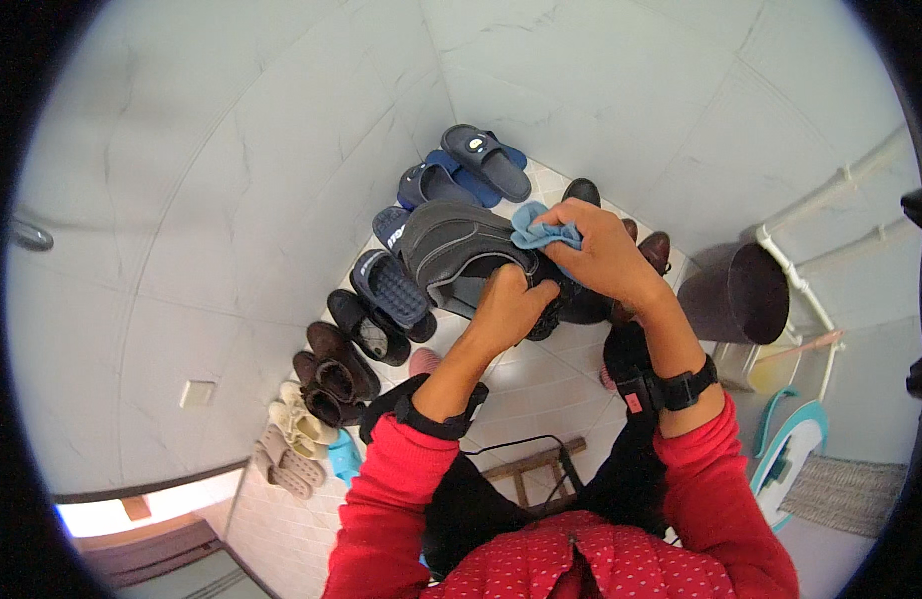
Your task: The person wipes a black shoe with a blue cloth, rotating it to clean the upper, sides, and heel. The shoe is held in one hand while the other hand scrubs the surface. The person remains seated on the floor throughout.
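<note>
A dark grey shoe (451,240) with black laces is held up in front of me, its heel pointing left. My left hand (511,311) is closed on it at the opening, near the laces and tongue. Pinched in my right hand (603,252) is a crumpled light blue cloth (541,230), which rests against the shoe's upper side. Part of the shoe's toe is hidden behind my hands. Black straps circle both of my wrists.
Grey slippers (486,160), blue slippers (389,290), brown shoes (341,359) and beige clogs (286,461) line the tiled walls. A dark bucket (735,295) stands at right beside white pipes (800,290). Below me is a wooden stool (526,479); a grey cloth (845,494) hangs lower right.
</note>
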Demonstrator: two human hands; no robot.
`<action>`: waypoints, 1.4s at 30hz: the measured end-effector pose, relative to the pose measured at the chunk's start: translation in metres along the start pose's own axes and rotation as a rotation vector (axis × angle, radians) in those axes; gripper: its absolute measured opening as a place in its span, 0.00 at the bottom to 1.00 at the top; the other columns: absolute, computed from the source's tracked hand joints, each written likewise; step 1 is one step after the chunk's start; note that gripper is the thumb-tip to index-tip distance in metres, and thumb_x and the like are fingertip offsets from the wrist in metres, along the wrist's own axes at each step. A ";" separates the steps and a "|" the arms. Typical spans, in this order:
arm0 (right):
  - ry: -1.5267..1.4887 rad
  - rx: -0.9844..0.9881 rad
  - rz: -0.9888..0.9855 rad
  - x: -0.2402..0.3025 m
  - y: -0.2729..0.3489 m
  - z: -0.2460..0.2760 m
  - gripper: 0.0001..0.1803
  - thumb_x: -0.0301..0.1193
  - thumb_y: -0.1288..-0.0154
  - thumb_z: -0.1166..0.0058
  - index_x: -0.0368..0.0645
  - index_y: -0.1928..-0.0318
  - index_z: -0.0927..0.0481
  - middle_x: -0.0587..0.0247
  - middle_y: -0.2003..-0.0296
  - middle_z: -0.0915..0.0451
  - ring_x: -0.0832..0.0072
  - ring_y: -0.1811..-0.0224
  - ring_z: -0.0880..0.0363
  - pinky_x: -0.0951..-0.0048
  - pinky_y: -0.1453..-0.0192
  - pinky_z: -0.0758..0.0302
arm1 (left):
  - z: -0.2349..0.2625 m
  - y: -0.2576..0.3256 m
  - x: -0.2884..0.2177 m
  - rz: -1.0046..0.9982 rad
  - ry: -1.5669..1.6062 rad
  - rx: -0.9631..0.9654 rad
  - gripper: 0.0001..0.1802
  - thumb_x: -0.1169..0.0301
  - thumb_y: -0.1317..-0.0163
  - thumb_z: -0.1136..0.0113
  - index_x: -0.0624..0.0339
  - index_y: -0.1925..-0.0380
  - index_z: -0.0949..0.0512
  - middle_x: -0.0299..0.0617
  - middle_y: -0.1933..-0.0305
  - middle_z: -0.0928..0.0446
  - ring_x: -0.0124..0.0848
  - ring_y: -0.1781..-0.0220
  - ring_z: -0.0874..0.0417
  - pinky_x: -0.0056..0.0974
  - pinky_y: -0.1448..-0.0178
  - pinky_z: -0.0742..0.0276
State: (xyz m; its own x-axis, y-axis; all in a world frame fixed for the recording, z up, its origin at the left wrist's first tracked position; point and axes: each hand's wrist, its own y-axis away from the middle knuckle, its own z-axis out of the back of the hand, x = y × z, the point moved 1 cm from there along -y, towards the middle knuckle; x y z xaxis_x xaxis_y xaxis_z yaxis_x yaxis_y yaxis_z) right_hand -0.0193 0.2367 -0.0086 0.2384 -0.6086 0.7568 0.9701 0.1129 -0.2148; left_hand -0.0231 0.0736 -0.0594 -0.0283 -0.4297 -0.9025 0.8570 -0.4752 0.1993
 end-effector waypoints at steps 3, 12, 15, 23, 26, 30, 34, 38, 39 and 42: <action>-0.139 -0.003 0.091 0.001 0.002 -0.010 0.14 0.33 0.44 0.38 0.42 0.57 0.20 0.54 0.61 0.21 0.55 0.58 0.23 0.63 0.53 0.26 | -0.005 -0.001 -0.002 -0.158 0.096 -0.119 0.16 0.67 0.45 0.39 0.76 0.73 0.23 0.61 0.76 0.24 0.45 0.71 0.18 0.46 0.63 0.25; 0.270 -0.240 0.088 -0.014 0.005 -0.002 0.14 0.36 0.42 0.40 0.44 0.58 0.21 0.56 0.61 0.21 0.55 0.57 0.24 0.58 0.53 0.27 | 0.009 0.004 -0.014 0.063 0.548 -0.150 0.13 0.75 0.49 0.38 0.69 0.62 0.21 0.40 0.64 0.19 0.29 0.65 0.19 0.34 0.58 0.25; 0.179 -0.537 0.036 -0.016 0.000 0.007 0.13 0.31 0.41 0.40 0.39 0.58 0.22 0.55 0.60 0.21 0.56 0.58 0.22 0.64 0.54 0.27 | 0.017 0.004 -0.018 0.028 0.766 -0.230 0.14 0.74 0.47 0.39 0.69 0.59 0.21 0.43 0.62 0.18 0.33 0.63 0.16 0.37 0.53 0.21; -0.070 -0.734 -0.059 -0.009 -0.004 0.010 0.13 0.33 0.39 0.42 0.41 0.56 0.21 0.53 0.60 0.23 0.55 0.57 0.23 0.62 0.51 0.27 | 0.026 -0.011 -0.008 0.059 1.349 -0.204 0.19 0.65 0.32 0.46 0.66 0.46 0.26 0.49 0.48 0.20 0.42 0.49 0.17 0.46 0.41 0.22; -0.038 -0.740 -0.036 -0.012 -0.006 0.004 0.13 0.34 0.39 0.43 0.41 0.56 0.21 0.53 0.59 0.24 0.55 0.57 0.23 0.62 0.51 0.27 | 0.030 -0.014 -0.009 0.058 1.410 -0.220 0.20 0.62 0.30 0.48 0.65 0.46 0.25 0.49 0.48 0.20 0.42 0.48 0.17 0.47 0.40 0.23; -0.128 -0.607 -0.050 -0.016 -0.007 -0.008 0.14 0.34 0.39 0.43 0.40 0.56 0.22 0.52 0.59 0.24 0.55 0.57 0.23 0.61 0.51 0.27 | 0.030 -0.009 -0.013 0.002 1.359 -0.129 0.19 0.63 0.32 0.46 0.63 0.47 0.25 0.46 0.49 0.19 0.41 0.48 0.18 0.47 0.40 0.23; -0.173 -0.512 -0.046 -0.010 -0.005 -0.013 0.12 0.33 0.37 0.43 0.38 0.57 0.23 0.57 0.63 0.24 0.68 0.61 0.25 0.70 0.56 0.28 | 0.024 -0.003 -0.015 0.018 1.263 -0.153 0.18 0.66 0.35 0.43 0.62 0.48 0.24 0.44 0.49 0.19 0.39 0.48 0.18 0.46 0.39 0.24; -0.340 -0.662 -0.133 -0.009 -0.005 -0.004 0.13 0.33 0.38 0.43 0.38 0.56 0.23 0.54 0.61 0.23 0.67 0.62 0.23 0.69 0.55 0.27 | 0.025 -0.003 -0.015 0.017 1.328 -0.190 0.17 0.67 0.37 0.43 0.63 0.50 0.23 0.45 0.48 0.19 0.41 0.47 0.19 0.47 0.38 0.26; -0.383 -0.721 -0.164 -0.010 -0.005 -0.002 0.13 0.33 0.38 0.43 0.38 0.56 0.23 0.53 0.60 0.22 0.66 0.61 0.22 0.68 0.54 0.26 | 0.026 -0.003 -0.016 -0.015 1.362 -0.193 0.17 0.67 0.37 0.43 0.63 0.50 0.23 0.46 0.48 0.19 0.41 0.47 0.19 0.48 0.37 0.26; -0.556 -0.833 -0.232 -0.018 -0.006 0.003 0.14 0.34 0.36 0.44 0.38 0.55 0.23 0.55 0.62 0.21 0.70 0.61 0.23 0.68 0.54 0.26 | 0.030 -0.005 -0.018 -0.067 1.456 -0.167 0.19 0.66 0.36 0.44 0.65 0.49 0.24 0.49 0.45 0.21 0.43 0.45 0.19 0.49 0.37 0.27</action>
State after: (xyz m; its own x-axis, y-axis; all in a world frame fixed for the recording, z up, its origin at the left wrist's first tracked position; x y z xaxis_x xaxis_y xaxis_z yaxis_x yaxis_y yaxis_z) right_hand -0.0295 0.2497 -0.0190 0.2418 -0.0724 0.9676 0.7058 -0.6711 -0.2266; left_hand -0.0426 0.0605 -0.0328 0.3760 0.7749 -0.5082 0.9264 -0.3262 0.1880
